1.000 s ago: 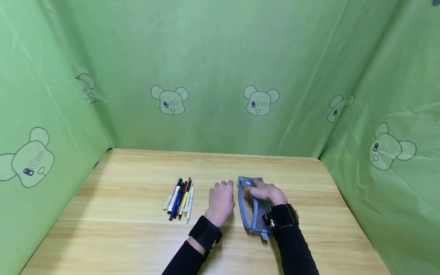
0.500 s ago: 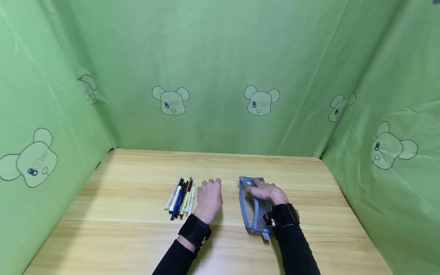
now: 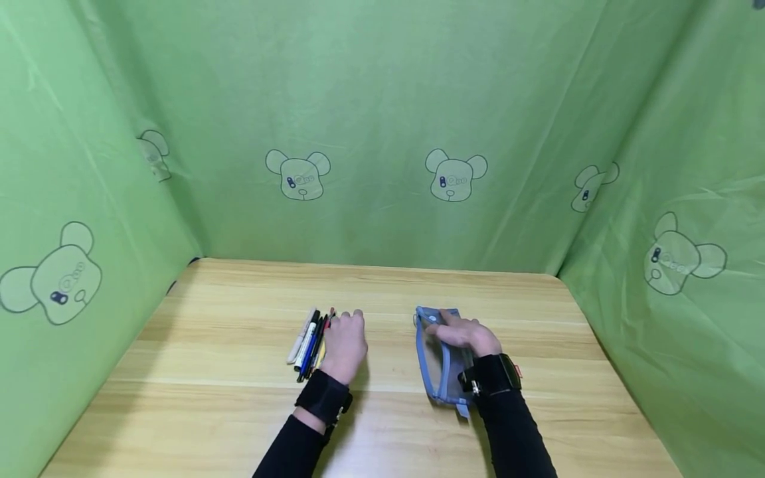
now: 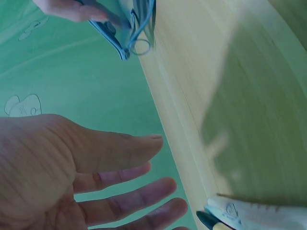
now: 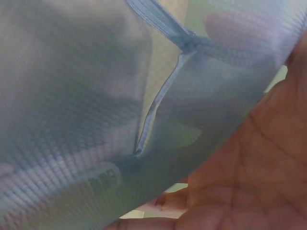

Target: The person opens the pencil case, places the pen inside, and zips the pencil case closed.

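Several pens and markers (image 3: 308,344) lie side by side on the left of the table. Over the right edge of that group hovers my left hand (image 3: 344,346), hiding some of the pens. Its thumb and fingers are loosely bent and apart with nothing between them in the left wrist view, close to a white pen (image 4: 264,211). My right hand (image 3: 469,334) grips a blue, see-through mesh pencil case (image 3: 457,372) by its right side, thumb at the unzipped mouth. In the right wrist view the mesh (image 5: 72,105) covers part of the palm (image 5: 254,163).
The light wooden table (image 3: 209,411) carries these things. Green cloth (image 3: 370,79) with printed bear heads walls it in at the back and both sides. A small tab (image 3: 461,410) hangs from the pencil case's near end.
My left hand has moved left, from beside the pencil case to over the right-hand pens. The right hand and the pencil case have stayed in place.
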{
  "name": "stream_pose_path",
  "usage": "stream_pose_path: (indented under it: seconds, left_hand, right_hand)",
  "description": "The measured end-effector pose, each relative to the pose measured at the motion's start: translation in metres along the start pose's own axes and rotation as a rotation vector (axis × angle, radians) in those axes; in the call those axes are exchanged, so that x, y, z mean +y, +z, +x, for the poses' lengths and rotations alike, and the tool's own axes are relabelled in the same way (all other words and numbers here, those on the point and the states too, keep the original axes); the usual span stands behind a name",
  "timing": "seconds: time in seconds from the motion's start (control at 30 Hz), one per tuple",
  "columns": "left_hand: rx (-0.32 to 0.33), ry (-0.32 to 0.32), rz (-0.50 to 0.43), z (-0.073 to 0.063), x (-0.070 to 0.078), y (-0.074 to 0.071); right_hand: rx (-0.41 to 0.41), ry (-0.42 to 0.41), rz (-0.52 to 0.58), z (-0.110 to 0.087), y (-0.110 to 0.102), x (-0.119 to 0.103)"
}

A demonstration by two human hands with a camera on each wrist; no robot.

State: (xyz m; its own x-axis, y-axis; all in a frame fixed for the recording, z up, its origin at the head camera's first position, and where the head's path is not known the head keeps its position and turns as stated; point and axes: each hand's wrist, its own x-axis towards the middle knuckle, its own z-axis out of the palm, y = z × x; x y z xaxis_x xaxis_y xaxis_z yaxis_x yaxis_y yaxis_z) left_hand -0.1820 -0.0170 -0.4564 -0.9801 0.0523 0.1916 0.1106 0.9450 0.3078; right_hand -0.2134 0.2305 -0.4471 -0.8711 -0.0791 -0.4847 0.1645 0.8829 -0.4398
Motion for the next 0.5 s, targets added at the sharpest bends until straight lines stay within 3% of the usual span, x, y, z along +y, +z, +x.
stream_pose_path:
  seconds: [0.17,0.5]
  left_hand:
    - [-0.041,-0.070,-0.029,0.001,-0.007,-0.002]
    - [-0.060,-0.112,-0.058,0.003,-0.021,0.000]
  right_hand:
    - [0.001,0.011,-0.003,-0.001,0.000,0.001]
    - [0.011,0.001,-0.004,-0.001,-0.001,0.000]
